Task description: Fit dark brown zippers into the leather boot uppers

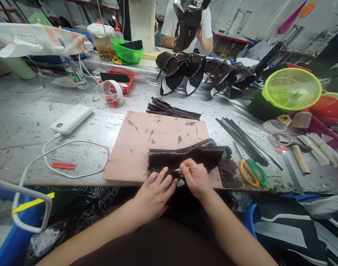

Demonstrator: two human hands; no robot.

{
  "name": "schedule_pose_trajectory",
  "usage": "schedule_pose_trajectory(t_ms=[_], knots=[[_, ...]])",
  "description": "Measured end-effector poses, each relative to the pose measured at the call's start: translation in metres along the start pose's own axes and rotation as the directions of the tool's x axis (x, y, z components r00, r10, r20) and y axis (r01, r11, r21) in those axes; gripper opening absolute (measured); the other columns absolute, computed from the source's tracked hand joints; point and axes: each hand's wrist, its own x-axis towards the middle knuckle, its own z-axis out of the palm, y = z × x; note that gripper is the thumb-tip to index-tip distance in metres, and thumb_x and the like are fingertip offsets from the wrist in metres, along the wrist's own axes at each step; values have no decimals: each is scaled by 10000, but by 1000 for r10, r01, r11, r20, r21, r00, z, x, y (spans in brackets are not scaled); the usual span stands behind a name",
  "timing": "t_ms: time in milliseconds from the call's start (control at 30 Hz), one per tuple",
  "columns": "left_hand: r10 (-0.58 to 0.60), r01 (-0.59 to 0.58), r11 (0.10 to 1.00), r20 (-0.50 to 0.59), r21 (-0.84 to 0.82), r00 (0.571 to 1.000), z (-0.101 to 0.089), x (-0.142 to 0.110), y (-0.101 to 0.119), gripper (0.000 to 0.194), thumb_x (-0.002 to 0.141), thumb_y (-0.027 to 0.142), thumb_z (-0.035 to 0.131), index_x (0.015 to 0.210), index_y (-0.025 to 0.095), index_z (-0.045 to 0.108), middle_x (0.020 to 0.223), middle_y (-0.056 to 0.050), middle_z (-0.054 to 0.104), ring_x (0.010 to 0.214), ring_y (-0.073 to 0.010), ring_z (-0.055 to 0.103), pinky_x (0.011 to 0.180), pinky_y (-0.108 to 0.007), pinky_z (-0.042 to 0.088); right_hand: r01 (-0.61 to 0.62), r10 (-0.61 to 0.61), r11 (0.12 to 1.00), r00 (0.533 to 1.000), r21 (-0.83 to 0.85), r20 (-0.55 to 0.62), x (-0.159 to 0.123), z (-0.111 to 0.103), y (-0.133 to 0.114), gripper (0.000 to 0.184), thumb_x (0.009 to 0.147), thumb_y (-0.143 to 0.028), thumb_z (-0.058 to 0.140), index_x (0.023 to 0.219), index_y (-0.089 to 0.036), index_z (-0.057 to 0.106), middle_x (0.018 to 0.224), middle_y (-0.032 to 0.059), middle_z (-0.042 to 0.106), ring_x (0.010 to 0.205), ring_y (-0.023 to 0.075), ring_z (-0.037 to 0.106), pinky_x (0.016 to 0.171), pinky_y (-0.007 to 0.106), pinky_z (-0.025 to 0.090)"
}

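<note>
At the board's (157, 131) near edge, the left hand (157, 187), fingers spread, rests on leather (182, 157); the right hand (195, 179) grips a pen (197, 166). Scissors (251, 172) lie right of the board.

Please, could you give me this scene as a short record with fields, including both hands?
Left hand: touching the near edge of the dark leather piece
Right hand: holding a slim pen-like tool
Under the leather: pink board
Left of board: white power bank
Right of board: scissors with orange and green handles; dark strips
Behind board: bundle of dark strips
Far side: person in a white top
</note>
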Motion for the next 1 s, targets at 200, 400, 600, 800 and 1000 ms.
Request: schedule_pose_trajectory(t_ms=[200,400,600,800,1000], knots=[[-16,15,998,-20,-68,1000,-2,1,0,641,748,437,540,1284,137,357,1262,-137,454,1256,-327,270,963,-433,199,27,-28,999,999,39,27,-3,-1,-9,231,851,-319,379,688,-207,498,558,0,591,515,136,576,512,227,437],[-199,130,952,-243,-276,949,-15,-8,-20,359,822,370,462,1121,173,499,1112,-76,566,1137,-219,439,931,-345,300,-100,78,995,762,3,-643,-15,-51,5,365,864,-377,190,602,-238,404,524,19,461,506,170,489,538,296,422],[-642,573,738,-108,-355,759,-19,2,-51,306,756,424,526,925,169,523,860,-54,570,853,-230,524,747,-355,410,-501,372,840,812,-209,-450,18,-106,71,143,631,-330,578,554,-233,506,374,-38,400,404,171,419,491,298,349],[-690,636,405,237,-657,684,-23,11,-52,180,721,359,488,688,191,432,662,13,527,649,-172,524,595,-285,404,-282,305,952,872,118,-382,15,-99,66,274,718,-384,415,612,-185,570,569,37,590,542,187,544,520,295,421],[-579,466,54,353,-883,735,-28,4,-45,278,680,392,540,830,161,498,795,-26,588,809,-205,572,727,-331,451,-322,311,824,945,466,102,-13,-57,23,307,644,-391,638,840,-156,651,827,78,683,808,252,613,741,367,481]])
